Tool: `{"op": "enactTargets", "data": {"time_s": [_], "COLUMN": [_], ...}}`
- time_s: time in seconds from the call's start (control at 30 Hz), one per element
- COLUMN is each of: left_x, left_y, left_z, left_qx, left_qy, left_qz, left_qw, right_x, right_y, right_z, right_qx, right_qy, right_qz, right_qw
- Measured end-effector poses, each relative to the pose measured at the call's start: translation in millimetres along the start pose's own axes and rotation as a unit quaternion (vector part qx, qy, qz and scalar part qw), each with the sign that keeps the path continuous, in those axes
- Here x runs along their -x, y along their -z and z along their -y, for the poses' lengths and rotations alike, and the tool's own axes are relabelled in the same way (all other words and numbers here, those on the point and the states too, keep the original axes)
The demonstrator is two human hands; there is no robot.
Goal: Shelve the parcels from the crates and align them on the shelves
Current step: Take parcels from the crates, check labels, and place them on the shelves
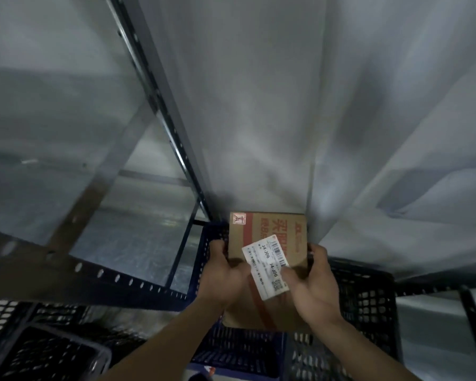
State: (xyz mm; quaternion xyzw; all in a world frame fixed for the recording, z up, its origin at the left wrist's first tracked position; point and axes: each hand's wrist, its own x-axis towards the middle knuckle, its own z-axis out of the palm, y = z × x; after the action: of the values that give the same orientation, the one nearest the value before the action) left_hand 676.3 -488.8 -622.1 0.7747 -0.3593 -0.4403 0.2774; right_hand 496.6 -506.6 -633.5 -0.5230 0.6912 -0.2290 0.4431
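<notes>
While both hands grip a brown cardboard parcel (261, 243) above the crates, the step in hand looks like the lift-out, with shelving yet to come. The left hand (226, 273) has its fingers curled round the parcel's left edge; the right hand (315, 281) grasps the right edge, thumb pressing on the white label (267, 266). The parcel sits over the blue crate (239, 350), with a black crate (368, 298) just beside it on the right. Next, it likely needs carrying to the metal shelf (107, 273) at left and squaring against that shelf's front edge. Motion blur smears the grey sheeting (286, 105) overhead, the crates' contents are hidden by the arms, and no shelved parcels are in view.
</notes>
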Motion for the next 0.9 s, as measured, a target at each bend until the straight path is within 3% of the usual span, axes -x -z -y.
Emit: {"op": "enactTargets", "data": {"time_s": [0.6,0.9], "left_x": [121,192], "left_y": [63,124], "left_z": [-145,-178], "left_qx": [0.048,0.066], "left_qy": [-0.115,-0.183], "left_qz": [-0.037,0.000], "left_qw": [0.991,0.981], "right_x": [82,160], "right_y": [120,141], "right_z": [126,184], "right_qx": [-0.036,-0.064], "right_qy": [0.139,0.186], "right_qz": [-0.075,-0.128], "right_qw": [0.987,0.972]}}
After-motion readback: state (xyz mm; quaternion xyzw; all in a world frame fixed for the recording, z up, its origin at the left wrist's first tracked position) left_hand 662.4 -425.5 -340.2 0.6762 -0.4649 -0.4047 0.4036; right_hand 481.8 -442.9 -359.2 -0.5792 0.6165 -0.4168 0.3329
